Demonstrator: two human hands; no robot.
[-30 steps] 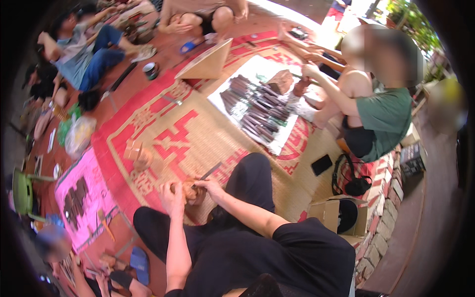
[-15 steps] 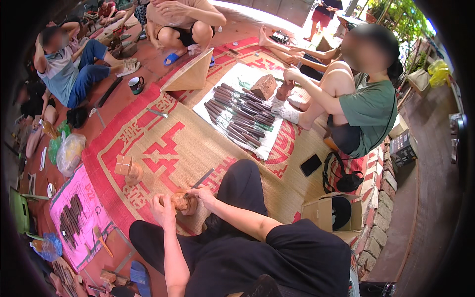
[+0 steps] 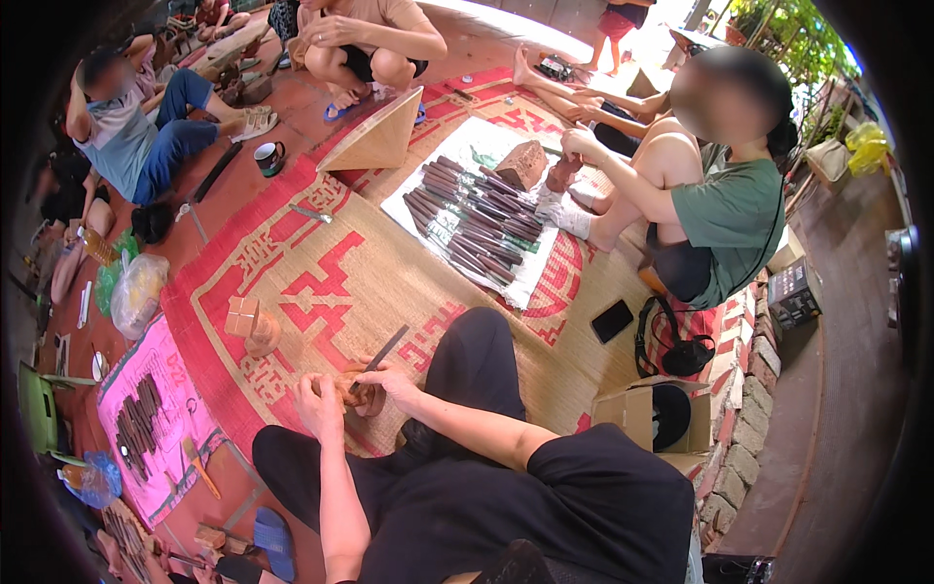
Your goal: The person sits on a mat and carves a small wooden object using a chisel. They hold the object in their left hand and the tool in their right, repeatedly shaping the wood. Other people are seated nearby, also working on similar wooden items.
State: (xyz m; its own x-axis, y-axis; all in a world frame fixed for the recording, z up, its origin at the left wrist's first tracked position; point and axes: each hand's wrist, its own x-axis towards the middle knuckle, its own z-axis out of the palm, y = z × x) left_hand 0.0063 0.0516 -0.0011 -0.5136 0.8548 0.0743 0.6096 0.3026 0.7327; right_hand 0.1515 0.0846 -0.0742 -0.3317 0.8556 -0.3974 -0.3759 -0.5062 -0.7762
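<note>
While the left hand (image 3: pixel 319 401) grips the brown piece (image 3: pixel 349 391), the right hand (image 3: pixel 391 383), holding the tool (image 3: pixel 389 346), should push lightly.

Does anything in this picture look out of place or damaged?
Nothing clearly spilled or damaged. One flat blue slipper lies on the red tiled floor without a partner beside it, which looks slightly odd. Your left hand and right hand partly cover the brown, apparently wooden piece, hiding its condition.
</note>
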